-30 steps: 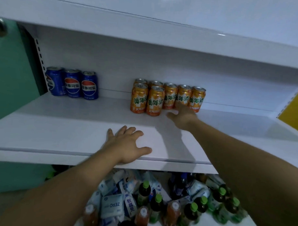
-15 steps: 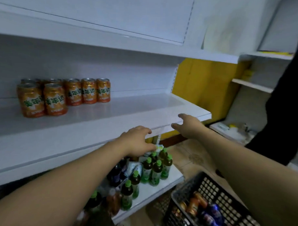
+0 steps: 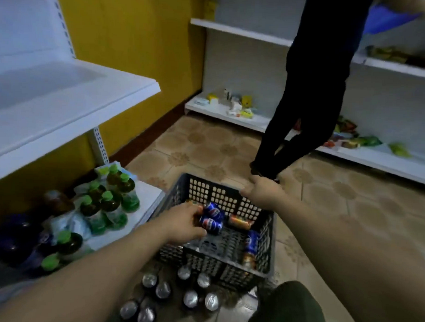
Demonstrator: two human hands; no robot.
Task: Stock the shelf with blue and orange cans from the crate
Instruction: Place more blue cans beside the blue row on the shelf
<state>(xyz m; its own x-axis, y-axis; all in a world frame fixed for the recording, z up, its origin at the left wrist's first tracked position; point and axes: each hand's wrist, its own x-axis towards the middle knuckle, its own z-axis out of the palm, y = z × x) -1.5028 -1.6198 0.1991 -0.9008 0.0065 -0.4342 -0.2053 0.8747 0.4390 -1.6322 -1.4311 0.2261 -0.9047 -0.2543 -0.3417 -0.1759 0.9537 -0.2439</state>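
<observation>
Room bounded by a yellow wall [image 3: 138, 50]; floor [image 3: 349, 201] laid with patterned brown tiles; white shelving [image 3: 235, 31] set opposite.

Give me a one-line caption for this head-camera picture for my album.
Left hand reaching two blue cans in the floor crate, right hand resting on its far rim.

Wearer's body, head view.
Both forearms [image 3: 94, 265], left hand [image 3: 183, 222] and right hand [image 3: 263, 194] bare; one knee [image 3: 288, 305] in dark olive-green trousers, lower right.
</observation>
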